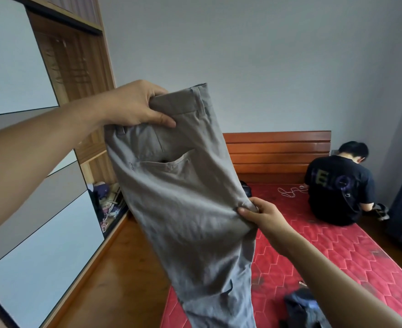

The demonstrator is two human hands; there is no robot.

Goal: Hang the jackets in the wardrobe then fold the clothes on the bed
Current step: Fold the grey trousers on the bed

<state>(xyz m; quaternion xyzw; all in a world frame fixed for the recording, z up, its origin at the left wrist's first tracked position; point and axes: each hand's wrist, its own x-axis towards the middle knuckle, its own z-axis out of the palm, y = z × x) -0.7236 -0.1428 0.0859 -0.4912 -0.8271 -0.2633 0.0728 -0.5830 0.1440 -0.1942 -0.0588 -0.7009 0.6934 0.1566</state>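
Observation:
A pair of grey trousers (pixel 183 197) hangs in the air in front of me, over the near left edge of the bed. My left hand (pixel 133 105) grips the waistband at the top, thumb across the fabric. My right hand (pixel 261 214) pinches the trousers lower down at their right edge, around the crotch seam. The legs drop out of view at the bottom. The wardrobe (pixel 72 67) stands at the left with pale sliding panels. A dark crumpled garment (pixel 301 306) lies on the red mattress (pixel 337 252) below my right forearm.
A person in a black T-shirt (pixel 339 188) sits on the far right of the bed, back turned. A white cable (pixel 290 191) lies on the mattress near the wooden headboard (pixel 278 152). Clutter sits in the wardrobe's open section (pixel 107 197). Wooden floor (pixel 114 268) runs between wardrobe and bed.

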